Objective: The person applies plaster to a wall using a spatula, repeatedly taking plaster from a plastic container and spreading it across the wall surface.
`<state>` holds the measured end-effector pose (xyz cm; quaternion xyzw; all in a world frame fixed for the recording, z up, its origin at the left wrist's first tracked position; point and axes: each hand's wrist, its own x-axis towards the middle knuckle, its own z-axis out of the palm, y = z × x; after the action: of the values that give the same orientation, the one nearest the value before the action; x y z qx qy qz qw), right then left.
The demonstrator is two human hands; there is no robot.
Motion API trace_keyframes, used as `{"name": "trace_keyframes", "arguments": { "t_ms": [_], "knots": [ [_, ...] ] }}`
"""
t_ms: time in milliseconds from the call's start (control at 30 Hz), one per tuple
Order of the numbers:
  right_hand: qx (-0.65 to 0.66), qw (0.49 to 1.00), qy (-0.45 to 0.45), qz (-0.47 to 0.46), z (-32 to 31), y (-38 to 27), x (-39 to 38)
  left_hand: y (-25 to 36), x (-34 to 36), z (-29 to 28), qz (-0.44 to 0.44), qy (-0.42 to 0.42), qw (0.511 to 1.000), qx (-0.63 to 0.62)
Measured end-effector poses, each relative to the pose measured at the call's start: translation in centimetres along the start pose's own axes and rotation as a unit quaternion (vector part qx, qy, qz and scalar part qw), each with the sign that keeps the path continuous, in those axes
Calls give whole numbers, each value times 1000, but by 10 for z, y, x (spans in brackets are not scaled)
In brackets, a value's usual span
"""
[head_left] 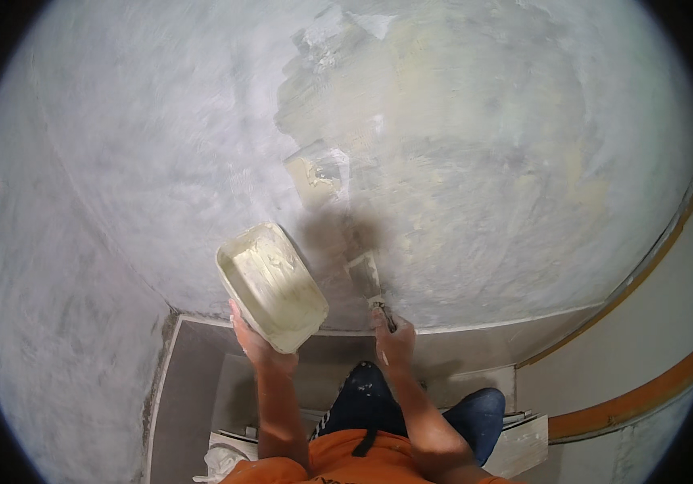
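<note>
Fingers (239, 323) at tub (304, 327) edge, knife (365, 277) apart

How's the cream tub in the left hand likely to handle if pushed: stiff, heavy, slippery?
Probably stiff: the tub keeps its box shape while tilted. Likely manageable in weight, since the left hand alone supports it. The inside may be slick to touch, given the pale paste smeared there.
</note>
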<state>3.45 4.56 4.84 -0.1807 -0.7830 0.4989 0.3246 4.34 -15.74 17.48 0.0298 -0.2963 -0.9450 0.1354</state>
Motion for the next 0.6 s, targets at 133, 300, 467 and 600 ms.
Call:
{"name": "trace_keyframes", "arguments": {
  "t_ms": [133,300,467,600],
  "knots": [
    [189,960,-180,102,-53,-106,12,-8,4,-15,101,-106,989,28],
    [337,890,-306,4,-57,-173,30,-6,3,3,180,-50,980,71],
    [316,916,-235,-71,-29,-205,74,1,-9,10,56,-11,996,-68],
    [407,853,-316,79,-21,-216,89,4,-7,-4,54,-41,996,-52]
  ]
}}
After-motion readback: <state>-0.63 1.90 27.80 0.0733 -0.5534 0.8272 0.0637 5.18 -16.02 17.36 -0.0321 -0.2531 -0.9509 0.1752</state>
